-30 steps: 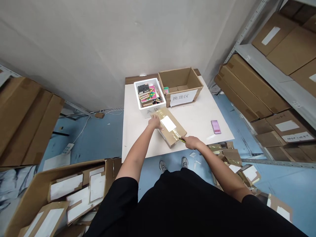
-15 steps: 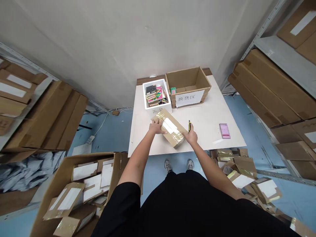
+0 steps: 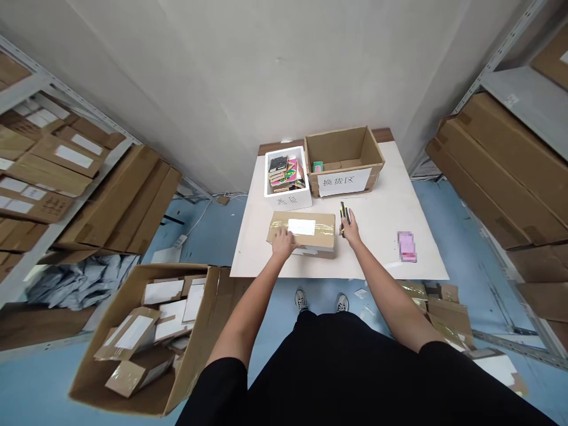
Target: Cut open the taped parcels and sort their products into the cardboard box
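A flat taped cardboard parcel (image 3: 310,231) with a white label lies on the white table (image 3: 377,236), its long side now square to me. My left hand (image 3: 283,242) presses on the parcel's near left corner, fingers closed over the edge. My right hand (image 3: 350,228) sits just right of the parcel, gripping a black and yellow utility knife (image 3: 343,212) that points away from me.
Behind the parcel stand a white foam box (image 3: 286,198) of small packs and an open cardboard box (image 3: 344,157) with a paper sign. A pink item (image 3: 407,246) lies at the table's right. A large carton (image 3: 133,331) of parcels sits at the lower left; shelves flank both sides.
The parcel has been turned from a diagonal lie to square with the table edge. My right hand moved with the knife from the parcel's near end to its right side.
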Demonstrator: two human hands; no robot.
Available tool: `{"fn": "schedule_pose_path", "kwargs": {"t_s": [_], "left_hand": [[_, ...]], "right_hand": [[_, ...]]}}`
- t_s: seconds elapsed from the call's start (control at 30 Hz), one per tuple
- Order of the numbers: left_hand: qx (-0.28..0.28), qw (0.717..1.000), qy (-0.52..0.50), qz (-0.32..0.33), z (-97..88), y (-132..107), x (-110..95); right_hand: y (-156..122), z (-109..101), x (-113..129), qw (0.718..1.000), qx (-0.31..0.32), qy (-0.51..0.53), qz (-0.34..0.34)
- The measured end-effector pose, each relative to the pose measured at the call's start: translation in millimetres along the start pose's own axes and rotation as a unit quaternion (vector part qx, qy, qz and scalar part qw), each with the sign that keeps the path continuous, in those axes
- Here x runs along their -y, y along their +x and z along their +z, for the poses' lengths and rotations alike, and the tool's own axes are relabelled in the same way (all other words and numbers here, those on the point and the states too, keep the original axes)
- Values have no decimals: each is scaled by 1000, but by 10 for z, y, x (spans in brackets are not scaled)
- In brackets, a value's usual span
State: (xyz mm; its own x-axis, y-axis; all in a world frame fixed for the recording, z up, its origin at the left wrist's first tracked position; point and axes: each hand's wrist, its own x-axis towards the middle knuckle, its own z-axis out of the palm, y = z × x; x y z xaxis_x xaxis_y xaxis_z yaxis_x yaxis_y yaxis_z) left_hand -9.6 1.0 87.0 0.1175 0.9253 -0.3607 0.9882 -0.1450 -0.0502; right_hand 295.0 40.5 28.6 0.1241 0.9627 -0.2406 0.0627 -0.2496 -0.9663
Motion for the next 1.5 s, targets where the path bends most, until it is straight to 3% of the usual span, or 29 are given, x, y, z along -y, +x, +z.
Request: {"fn": "schedule_pose_path", "kwargs": {"t_s": [0.1, 0.17, 0.3, 0.53, 0.7, 1.2, 1.5], "left_hand": [[18, 991, -16, 135, -33, 100, 29], [31, 987, -11, 159, -18, 164, -17], [25, 992, 6, 121, 46, 234, -217], [63, 993, 12, 98, -56, 252, -439], [63, 993, 6, 98, -92, 225, -456], [52, 993, 4, 103, 22, 227, -440], [48, 994, 4, 102, 15, 207, -445]], "right_hand": [[-295, -184, -192, 992, 10, 123, 31], [-452, -271, -264, 987, 32, 146, 62], [-533, -371, -216, 984, 50, 99, 137], [-321, -413, 90, 984, 96, -54, 143], [-288, -371, 173, 981, 110, -77, 140], [-374, -362, 163, 982, 114, -67, 136], [-438, -498, 294, 970, 153, -93, 166]]}}
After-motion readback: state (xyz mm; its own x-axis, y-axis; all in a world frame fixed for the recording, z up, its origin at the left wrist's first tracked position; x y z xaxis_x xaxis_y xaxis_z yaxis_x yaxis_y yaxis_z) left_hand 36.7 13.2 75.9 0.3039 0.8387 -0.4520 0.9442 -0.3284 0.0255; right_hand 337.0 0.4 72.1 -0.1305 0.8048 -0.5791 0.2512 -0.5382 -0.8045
